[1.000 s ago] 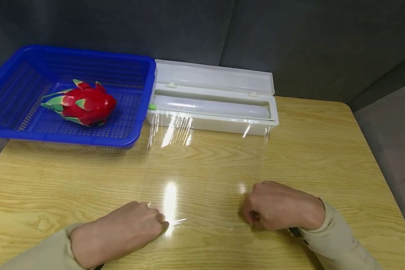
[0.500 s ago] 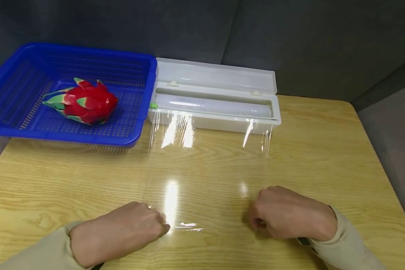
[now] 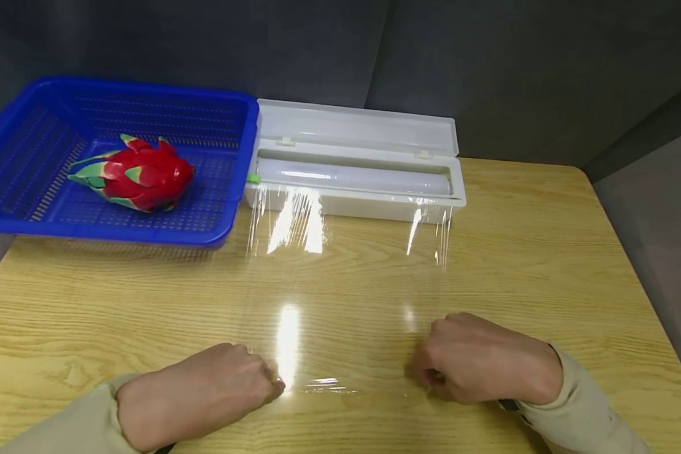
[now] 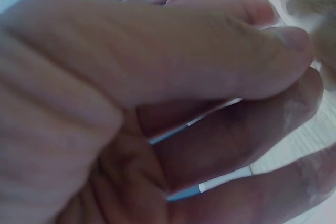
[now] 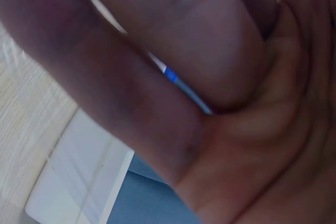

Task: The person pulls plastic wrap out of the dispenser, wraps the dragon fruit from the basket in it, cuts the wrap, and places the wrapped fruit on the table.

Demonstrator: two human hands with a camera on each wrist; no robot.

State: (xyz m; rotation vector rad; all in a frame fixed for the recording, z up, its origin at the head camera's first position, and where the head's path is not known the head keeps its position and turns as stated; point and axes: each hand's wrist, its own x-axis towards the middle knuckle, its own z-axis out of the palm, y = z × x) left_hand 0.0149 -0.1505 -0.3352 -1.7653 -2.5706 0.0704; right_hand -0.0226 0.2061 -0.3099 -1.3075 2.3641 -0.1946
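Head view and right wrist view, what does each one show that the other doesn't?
Only the head view shows the dragon fruit and the left hand. Only the right wrist view shows the palm side of the right hand. Both show that hand, the white box and the wooden table; a blue sliver in the wrist view may be the basket that the head view shows, but it is too small to tell.

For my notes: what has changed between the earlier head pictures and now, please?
The right hand moved slightly rightward and nearer the person; the near edge of the clear plastic film also came slightly nearer. No visible new grip or release. The left hand barely moved; the oblong red-and-green dragon fruit, blue plastic basket and open, long white plastic box stayed put.
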